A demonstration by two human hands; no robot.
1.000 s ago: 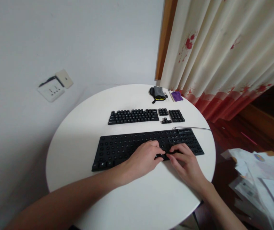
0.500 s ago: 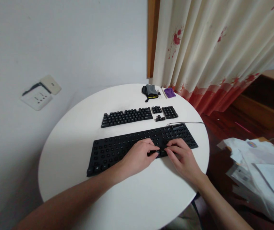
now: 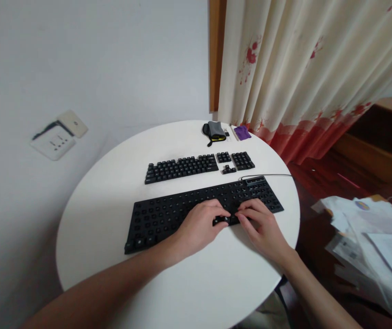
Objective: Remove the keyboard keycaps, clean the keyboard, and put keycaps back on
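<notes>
Pale legends are being shown on the black plastic keycaps (image 3: 182,168) at the centre of the frame, too small to be read; a white mark is being displayed on a lower-left key of the long, flat, black plastic keyboard (image 3: 161,212), and a round blue-and-yellow emblem is being borne by the crumpled white plastic bags (image 3: 384,260) at the lower right. The keyboard is being supported just below the frame's centre, its long axis being slanted gently from lower left to upper right, its near long edge being turned toward the bottom of the frame. A thin black cable (image 3: 267,175) is being led rightward from its far edge. The left hand (image 3: 201,226) is being rested over the keyboard's middle, thumb and forefinger being curved around black keys near its lower edge; whether one is being pinched cannot be told. The right hand (image 3: 262,226) is being held just beside it, fingers being bent down onto the keyboard; their grip cannot be told either. Everything on the round white table (image 3: 93,219) is being spread out, a grey-and-black pouch (image 3: 216,131) and a purple cloth (image 3: 242,133) being placed near its far rim. The room is being bounded by a pale wall (image 3: 113,55) and a cream curtain with red flowers (image 3: 285,68), dark reddish flooring (image 3: 326,176) being exposed at right.
</notes>
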